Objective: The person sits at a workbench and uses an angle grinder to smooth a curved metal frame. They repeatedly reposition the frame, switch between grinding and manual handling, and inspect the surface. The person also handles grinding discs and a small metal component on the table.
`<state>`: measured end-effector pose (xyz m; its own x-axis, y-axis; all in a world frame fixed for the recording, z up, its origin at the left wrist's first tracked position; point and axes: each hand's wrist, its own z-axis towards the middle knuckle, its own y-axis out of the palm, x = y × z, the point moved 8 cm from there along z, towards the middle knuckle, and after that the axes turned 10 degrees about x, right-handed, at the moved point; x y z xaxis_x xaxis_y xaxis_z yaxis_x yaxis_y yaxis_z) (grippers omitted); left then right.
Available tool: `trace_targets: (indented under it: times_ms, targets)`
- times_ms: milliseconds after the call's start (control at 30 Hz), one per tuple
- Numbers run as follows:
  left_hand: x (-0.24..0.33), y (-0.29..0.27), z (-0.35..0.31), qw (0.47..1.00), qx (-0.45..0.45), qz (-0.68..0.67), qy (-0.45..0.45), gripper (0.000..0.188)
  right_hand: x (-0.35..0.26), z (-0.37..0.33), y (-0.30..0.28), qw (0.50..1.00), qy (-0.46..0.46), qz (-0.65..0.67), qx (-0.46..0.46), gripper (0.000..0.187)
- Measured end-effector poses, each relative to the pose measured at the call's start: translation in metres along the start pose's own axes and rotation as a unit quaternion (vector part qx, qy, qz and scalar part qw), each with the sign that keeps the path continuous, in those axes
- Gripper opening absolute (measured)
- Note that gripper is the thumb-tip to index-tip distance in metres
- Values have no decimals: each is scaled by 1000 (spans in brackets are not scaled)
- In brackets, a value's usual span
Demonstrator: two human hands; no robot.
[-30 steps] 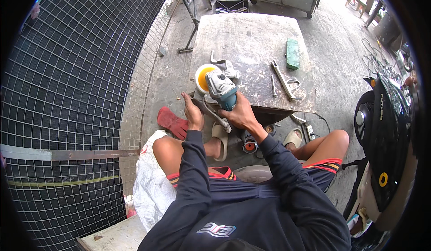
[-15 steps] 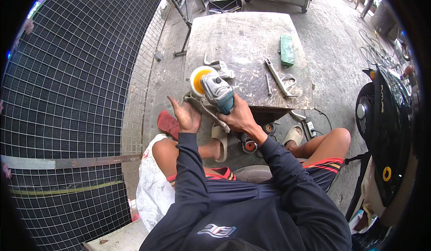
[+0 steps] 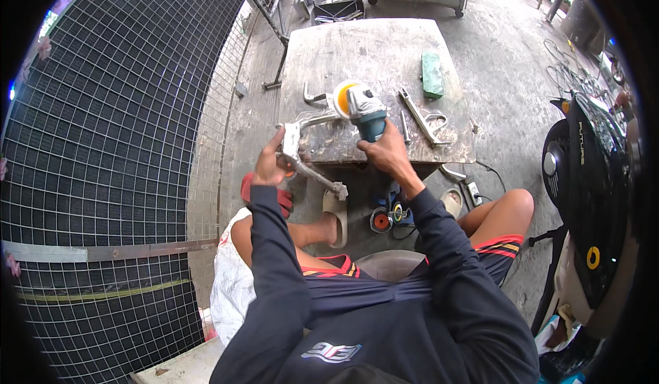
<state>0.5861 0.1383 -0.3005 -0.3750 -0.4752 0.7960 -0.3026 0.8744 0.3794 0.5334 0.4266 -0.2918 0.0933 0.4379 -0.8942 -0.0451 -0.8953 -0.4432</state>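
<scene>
My right hand [image 3: 390, 154] grips the handle of a grey and teal angle grinder [image 3: 369, 113], which I hold above the near part of the tabletop. A white and yellow round disc [image 3: 341, 98] is fitted at the grinder's head. In my left hand [image 3: 269, 166] is a forked silver metal bracket [image 3: 292, 139] at the table's near left corner. One arm of it reaches toward the disc; whether they touch I cannot tell. Its other arm slopes down past the table edge. My left fingers are partly hidden behind the bracket.
The wooden table [image 3: 357, 48] also carries a bent metal piece [image 3: 314, 97], a metal bracket [image 3: 420, 118], a rod [image 3: 406, 129] and a green block [image 3: 432, 75]. Below are an orange-centred disc [image 3: 380, 220] and a power strip [image 3: 473, 192]. Wire mesh [image 3: 123, 123] stands left, a motorcycle [image 3: 583, 199] right.
My left hand, open before, now holds the bracket, which is raised and turned. The grinder has moved right and slightly away from me.
</scene>
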Motion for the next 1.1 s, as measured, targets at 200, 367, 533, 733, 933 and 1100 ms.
trace_targets:
  times_ms: [200,367,533,733,933,1100]
  targets:
    - [27,32,8,997,-24,1,68,39,1,-9,-65,997,8,50,57,66]
    - [21,48,0,982,-18,-50,180,32,17,0,-98,996,5,50,76,63]
    - [8,50,20,977,55,-42,201,14,42,13,-78,995,16,-83,46,76]
    - [-8,35,20,963,110,-104,223,13,57,7,-35,992,16,-125,15,76]
    - [-9,42,11,953,137,-105,250,43,55,3,-31,992,23,-124,16,70]
    - [-8,50,6,948,143,-99,266,57,46,0,-29,990,7,-138,5,72]
